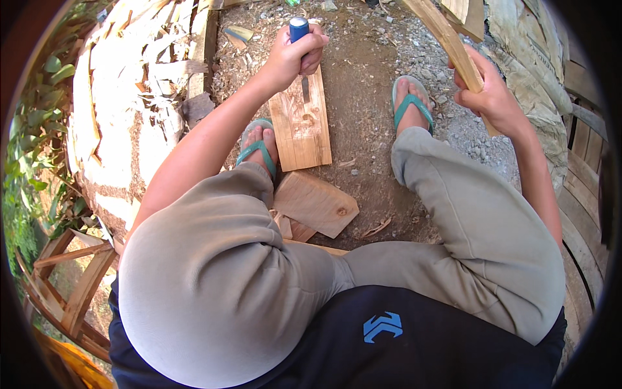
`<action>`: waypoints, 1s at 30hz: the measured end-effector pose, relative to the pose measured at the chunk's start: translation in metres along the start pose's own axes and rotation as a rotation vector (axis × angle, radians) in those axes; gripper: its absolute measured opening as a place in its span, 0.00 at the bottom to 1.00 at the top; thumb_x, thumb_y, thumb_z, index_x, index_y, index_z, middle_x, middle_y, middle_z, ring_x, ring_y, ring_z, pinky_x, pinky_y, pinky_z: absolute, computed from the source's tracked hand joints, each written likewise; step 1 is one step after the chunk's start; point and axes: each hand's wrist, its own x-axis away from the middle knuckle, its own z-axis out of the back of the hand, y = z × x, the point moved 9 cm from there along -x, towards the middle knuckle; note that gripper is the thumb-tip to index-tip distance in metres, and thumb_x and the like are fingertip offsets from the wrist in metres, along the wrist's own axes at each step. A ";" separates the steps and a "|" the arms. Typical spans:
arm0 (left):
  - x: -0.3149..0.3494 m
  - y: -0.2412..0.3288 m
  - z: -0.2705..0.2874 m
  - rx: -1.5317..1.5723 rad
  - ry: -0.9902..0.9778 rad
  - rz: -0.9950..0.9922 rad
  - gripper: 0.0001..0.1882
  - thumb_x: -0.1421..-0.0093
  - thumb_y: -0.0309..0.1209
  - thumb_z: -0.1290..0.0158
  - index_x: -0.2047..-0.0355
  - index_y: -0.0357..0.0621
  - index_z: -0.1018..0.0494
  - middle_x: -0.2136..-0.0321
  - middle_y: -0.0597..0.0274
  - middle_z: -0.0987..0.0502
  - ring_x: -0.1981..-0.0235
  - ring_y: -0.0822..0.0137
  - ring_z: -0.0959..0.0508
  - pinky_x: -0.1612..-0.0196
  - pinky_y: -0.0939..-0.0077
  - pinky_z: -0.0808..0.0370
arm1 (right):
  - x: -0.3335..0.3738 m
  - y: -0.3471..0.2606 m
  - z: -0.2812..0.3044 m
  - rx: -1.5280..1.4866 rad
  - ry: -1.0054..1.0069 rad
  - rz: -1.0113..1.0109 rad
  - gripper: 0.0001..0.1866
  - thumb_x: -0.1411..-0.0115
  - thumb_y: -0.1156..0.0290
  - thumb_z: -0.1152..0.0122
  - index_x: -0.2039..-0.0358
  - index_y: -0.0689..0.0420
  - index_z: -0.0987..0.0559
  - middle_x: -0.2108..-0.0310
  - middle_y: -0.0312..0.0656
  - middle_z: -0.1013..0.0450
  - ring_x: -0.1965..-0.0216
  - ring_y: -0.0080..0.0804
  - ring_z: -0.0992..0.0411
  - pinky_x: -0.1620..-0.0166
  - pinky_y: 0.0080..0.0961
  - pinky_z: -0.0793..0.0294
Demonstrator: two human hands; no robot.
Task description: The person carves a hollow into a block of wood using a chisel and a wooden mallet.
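Observation:
My left hand (289, 63) is closed round the blue handle of a chisel (299, 30), held upright with its metal butt showing above the fist. Below the fist, the blade reaches down to a pale wooden board (302, 144), whose face is roughly cut around the middle. My right hand (490, 98) grips a long wooden stick (447, 43), raised over the gravel to the right and apart from the chisel. The stick's far end runs out of the picture at the top.
My feet in green-strapped flip-flops stand on either side of the board. Nearer me lies a wood offcut (317, 204) with a knot. Planks and shavings (162, 71) cover the left, beside a wooden frame (81, 292). Pale sacking (531, 84) lies at the right.

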 end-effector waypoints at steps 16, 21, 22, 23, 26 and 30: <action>-0.002 0.004 -0.001 -0.074 -0.019 0.050 0.21 0.32 0.33 0.51 0.83 0.50 0.42 0.90 0.72 0.44 0.90 0.77 0.44 0.85 0.77 0.47 | 0.027 -0.088 0.010 0.455 0.223 0.275 0.26 0.52 0.78 0.44 0.49 0.62 0.28 0.64 0.52 0.27 0.61 0.49 0.27 0.58 0.36 0.29; -0.015 -0.005 0.004 0.002 -0.018 0.080 0.22 0.33 0.33 0.50 0.84 0.49 0.42 0.90 0.70 0.43 0.90 0.75 0.44 0.85 0.76 0.45 | 0.024 -0.052 -0.012 0.288 0.066 0.030 0.25 0.50 0.78 0.45 0.49 0.63 0.30 0.63 0.55 0.26 0.61 0.54 0.27 0.56 0.38 0.28; -0.015 -0.006 0.008 0.010 -0.009 0.092 0.22 0.33 0.33 0.50 0.84 0.48 0.42 0.90 0.70 0.43 0.91 0.74 0.44 0.85 0.76 0.45 | 0.022 -0.043 -0.030 0.379 -0.019 0.019 0.24 0.50 0.78 0.45 0.50 0.63 0.29 0.63 0.56 0.26 0.61 0.56 0.27 0.56 0.39 0.28; -0.015 -0.007 0.011 0.006 -0.007 0.093 0.22 0.33 0.33 0.50 0.84 0.48 0.42 0.90 0.70 0.43 0.91 0.74 0.44 0.85 0.75 0.45 | 0.021 -0.038 -0.042 0.469 -0.104 0.006 0.23 0.50 0.78 0.45 0.51 0.63 0.29 0.63 0.57 0.26 0.60 0.58 0.27 0.56 0.40 0.28; -0.009 -0.008 0.015 0.001 0.004 0.084 0.22 0.34 0.32 0.50 0.84 0.48 0.43 0.91 0.70 0.44 0.90 0.74 0.45 0.85 0.75 0.45 | 0.019 -0.066 -0.020 0.536 0.080 0.144 0.23 0.52 0.78 0.45 0.52 0.63 0.28 0.64 0.58 0.25 0.61 0.61 0.27 0.56 0.42 0.28; -0.007 -0.003 0.007 -0.030 -0.003 0.065 0.21 0.33 0.32 0.52 0.84 0.49 0.43 0.91 0.72 0.45 0.90 0.76 0.44 0.86 0.78 0.47 | 0.015 -0.077 -0.004 0.291 0.139 0.078 0.25 0.53 0.78 0.44 0.51 0.63 0.29 0.67 0.50 0.28 0.63 0.44 0.28 0.58 0.34 0.29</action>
